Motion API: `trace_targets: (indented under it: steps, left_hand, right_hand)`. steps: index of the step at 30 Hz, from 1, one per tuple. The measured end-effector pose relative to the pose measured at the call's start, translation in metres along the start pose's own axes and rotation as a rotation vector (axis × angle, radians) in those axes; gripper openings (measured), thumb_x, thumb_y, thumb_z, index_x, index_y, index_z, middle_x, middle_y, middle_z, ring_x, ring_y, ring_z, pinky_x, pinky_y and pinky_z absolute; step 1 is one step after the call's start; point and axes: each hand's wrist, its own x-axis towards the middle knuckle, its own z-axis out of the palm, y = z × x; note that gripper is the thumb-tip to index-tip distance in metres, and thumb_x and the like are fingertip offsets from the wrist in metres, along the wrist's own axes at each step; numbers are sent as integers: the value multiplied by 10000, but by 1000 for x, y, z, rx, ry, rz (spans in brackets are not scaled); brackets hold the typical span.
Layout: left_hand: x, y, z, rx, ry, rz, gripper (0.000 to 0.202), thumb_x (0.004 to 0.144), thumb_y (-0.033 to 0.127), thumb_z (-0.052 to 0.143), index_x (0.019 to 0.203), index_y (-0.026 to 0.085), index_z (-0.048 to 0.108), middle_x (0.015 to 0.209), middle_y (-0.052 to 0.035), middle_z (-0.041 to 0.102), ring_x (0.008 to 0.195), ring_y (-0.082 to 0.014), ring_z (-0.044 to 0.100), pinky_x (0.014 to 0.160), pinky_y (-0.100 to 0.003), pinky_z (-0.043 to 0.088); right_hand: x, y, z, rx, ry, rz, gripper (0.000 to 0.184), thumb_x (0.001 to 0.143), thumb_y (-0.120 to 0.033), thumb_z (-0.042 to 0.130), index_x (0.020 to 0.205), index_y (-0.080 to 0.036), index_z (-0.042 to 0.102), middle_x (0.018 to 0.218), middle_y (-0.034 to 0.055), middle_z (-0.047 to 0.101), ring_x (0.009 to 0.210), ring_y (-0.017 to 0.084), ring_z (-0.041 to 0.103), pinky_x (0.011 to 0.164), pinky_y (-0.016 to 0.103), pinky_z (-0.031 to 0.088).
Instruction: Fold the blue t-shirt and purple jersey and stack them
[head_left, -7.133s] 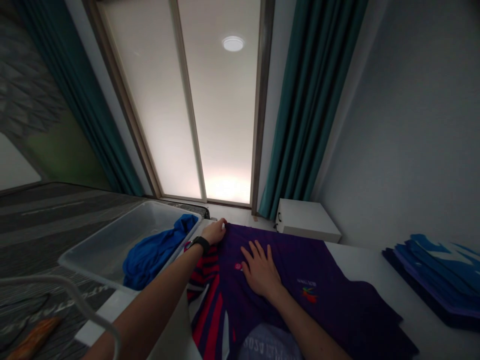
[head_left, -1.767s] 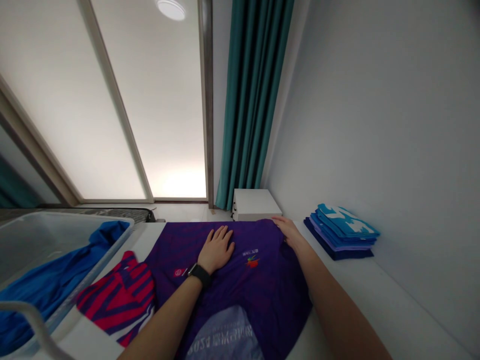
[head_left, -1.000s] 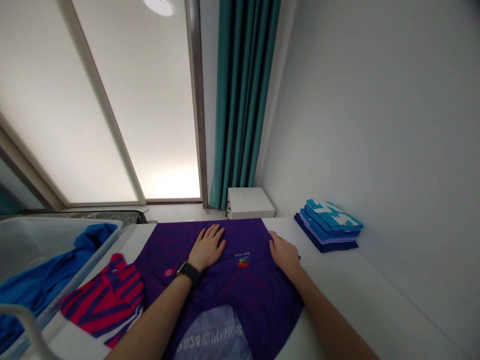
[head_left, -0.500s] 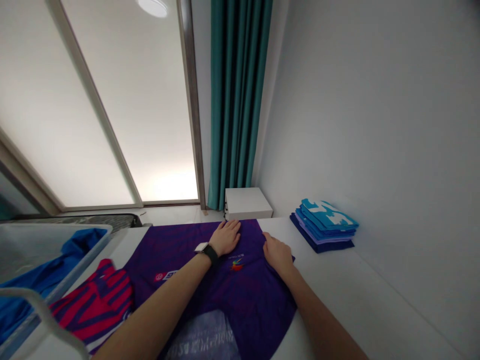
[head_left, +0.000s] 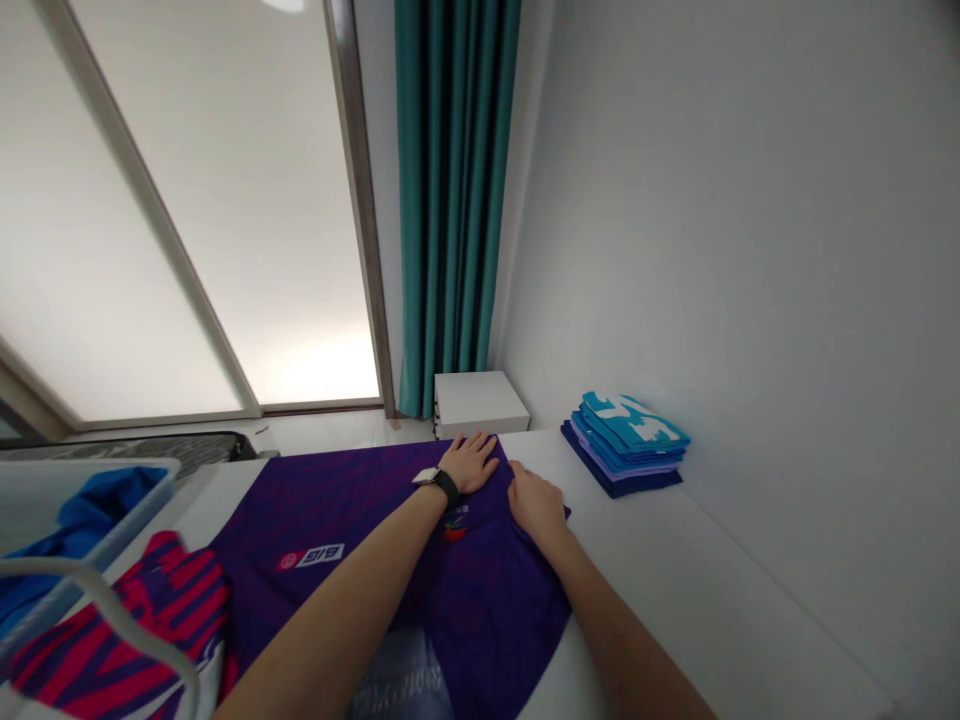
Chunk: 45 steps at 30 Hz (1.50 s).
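A dark purple shirt (head_left: 337, 510) lies spread on the white table (head_left: 675, 590) in front of me. My left hand (head_left: 471, 462) lies flat on the shirt's far right corner, fingers stretched out, a black watch on the wrist. My right hand (head_left: 534, 503) rests right beside it on the shirt's right edge, fingers curled down into the cloth; whether it grips a fold I cannot tell. A red and purple striped sleeve (head_left: 112, 640) shows at the left.
A stack of folded blue and purple shirts (head_left: 626, 455) sits by the wall at the right. At the far left, a clear plastic bin (head_left: 112, 520) holds a blue garment (head_left: 75, 500). A white cabinet (head_left: 476, 403) and teal curtain (head_left: 450, 200) stand behind the table.
My left hand has slid rightwards across the shirt from its middle to the far right corner, close to my right hand. My view has turned to the right.
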Motion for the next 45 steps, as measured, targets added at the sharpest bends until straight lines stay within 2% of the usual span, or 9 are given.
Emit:
trace_targets:
  steps: [4,10,14,20,25,27,31,37,45]
  left_hand:
    - [-8,-16,-5,9,1,-106,523,987,427,293,1442,190,397,1529,-119,362,1417,-245,314,1147,-503,220]
    - [-35,-49,-17,24,2,-191,496,990,406,294,1430,206,405,1520,-109,383,1417,-235,315,1152,-496,207]
    - [-51,-60,-19,27,5,-211,519,985,421,298,1442,193,388,1539,-99,348,1433,-226,279,1166,-485,192]
    - [-59,-61,-17,23,35,-214,549,985,445,273,1457,183,370,1537,-84,355,1428,-205,290,1179,-457,184]
    - [-60,-60,-16,21,43,-208,573,980,464,273,1456,162,376,1528,-96,371,1420,-224,302,1174,-467,181]
    - [-60,-59,-15,20,43,-203,575,979,462,274,1458,159,372,1529,-96,369,1418,-225,304,1173,-463,181]
    - [-61,-59,-15,21,50,-202,574,981,455,267,1460,155,371,1528,-98,371,1418,-229,303,1173,-464,174]
    - [-62,-60,-13,24,65,-204,560,977,440,274,1454,167,382,1518,-92,390,1412,-221,315,1169,-460,188]
    - [-62,-60,-11,25,64,-222,587,976,453,245,1478,163,339,1538,-79,356,1427,-213,284,1177,-455,170]
  right_hand:
    - [1,1,3,-9,9,-4,406,939,-204,363,1325,-240,485,1083,100,704,933,230,684,773,314,466]
    - [1,-1,1,-30,-15,11,402,940,-210,375,1327,-242,480,1075,106,705,925,236,687,775,327,470]
    - [0,-3,-1,-53,-25,20,396,948,-218,365,1329,-239,471,1068,111,702,916,230,688,769,327,470]
    - [-1,-3,-1,-78,-10,3,379,948,-220,361,1301,-230,497,1051,93,698,883,224,678,748,321,460]
    - [-4,-8,-4,-169,197,-121,385,938,-247,405,1298,-165,514,1139,156,630,1071,284,568,900,396,396]
    - [0,-15,-3,-140,229,-176,411,948,-264,387,1324,-140,498,1224,174,591,1143,284,517,960,407,358]
    - [26,-37,6,-38,138,-322,463,960,-234,310,1374,-99,469,1425,156,475,1310,249,396,1081,379,260]
    - [73,-62,22,10,69,-292,527,973,-271,252,1440,-69,390,1513,144,378,1396,237,302,1143,403,167]
    - [76,-58,43,12,-19,-246,599,980,-397,203,1487,-100,321,1548,105,320,1437,209,224,1166,399,82]
